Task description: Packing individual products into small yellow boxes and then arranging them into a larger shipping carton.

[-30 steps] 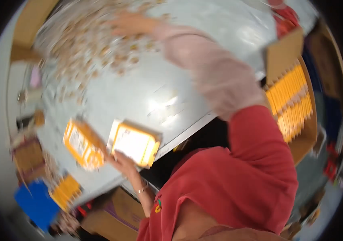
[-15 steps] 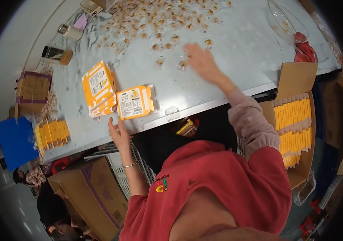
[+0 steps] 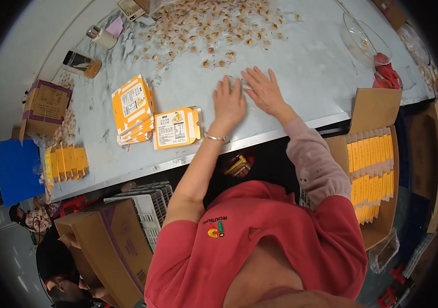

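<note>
Both hands lie flat, fingers spread, holding nothing. The left hand [image 3: 229,102] is nearer the flat orange carton [image 3: 177,128], which lies just left of it on the surface [image 3: 306,77]; the right hand [image 3: 263,91] sits beyond.

Both hands are lying flat on the table [image 3: 301,82] at frame centre, the left hand [image 3: 229,102] beside the right hand [image 3: 265,92]. Wrapped candies [image 3: 214,25] are lying scattered above them; a flattened carton [image 3: 176,128] and a carton stack [image 3: 134,109] are lying left.
</note>
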`<state>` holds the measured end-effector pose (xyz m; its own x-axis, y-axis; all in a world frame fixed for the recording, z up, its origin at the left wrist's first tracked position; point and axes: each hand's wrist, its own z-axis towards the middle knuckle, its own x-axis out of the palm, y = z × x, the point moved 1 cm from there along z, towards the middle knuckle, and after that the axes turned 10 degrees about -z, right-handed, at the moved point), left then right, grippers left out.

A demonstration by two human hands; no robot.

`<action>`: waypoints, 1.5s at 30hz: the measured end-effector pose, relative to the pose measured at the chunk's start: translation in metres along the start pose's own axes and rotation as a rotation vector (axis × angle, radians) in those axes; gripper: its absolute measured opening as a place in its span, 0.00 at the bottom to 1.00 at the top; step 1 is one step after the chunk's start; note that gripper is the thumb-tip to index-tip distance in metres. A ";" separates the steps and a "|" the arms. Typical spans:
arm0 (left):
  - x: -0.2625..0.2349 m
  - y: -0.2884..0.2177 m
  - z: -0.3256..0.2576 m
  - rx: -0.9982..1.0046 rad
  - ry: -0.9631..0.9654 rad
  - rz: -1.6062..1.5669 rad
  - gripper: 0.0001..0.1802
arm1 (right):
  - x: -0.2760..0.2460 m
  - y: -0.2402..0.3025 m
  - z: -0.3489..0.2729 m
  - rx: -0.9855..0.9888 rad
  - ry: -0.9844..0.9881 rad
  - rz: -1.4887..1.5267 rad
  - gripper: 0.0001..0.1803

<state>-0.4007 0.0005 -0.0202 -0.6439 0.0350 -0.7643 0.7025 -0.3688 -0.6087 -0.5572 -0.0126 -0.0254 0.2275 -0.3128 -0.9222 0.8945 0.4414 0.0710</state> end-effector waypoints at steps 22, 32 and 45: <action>-0.009 0.058 0.064 0.244 0.000 -0.211 0.19 | -0.027 0.035 -0.002 0.146 -0.109 0.040 0.24; -0.007 -0.009 0.009 0.057 0.074 -0.038 0.24 | -0.037 -0.014 -0.035 0.065 -0.022 -0.072 0.24; 0.006 0.061 0.139 -0.069 -0.183 0.216 0.26 | -0.037 -0.087 -0.073 0.613 -0.373 0.075 0.28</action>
<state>-0.4036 -0.1510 -0.0323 -0.5170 -0.2079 -0.8304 0.8440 -0.2855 -0.4540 -0.6717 0.0220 -0.0254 0.3156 -0.6150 -0.7226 0.9013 -0.0440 0.4310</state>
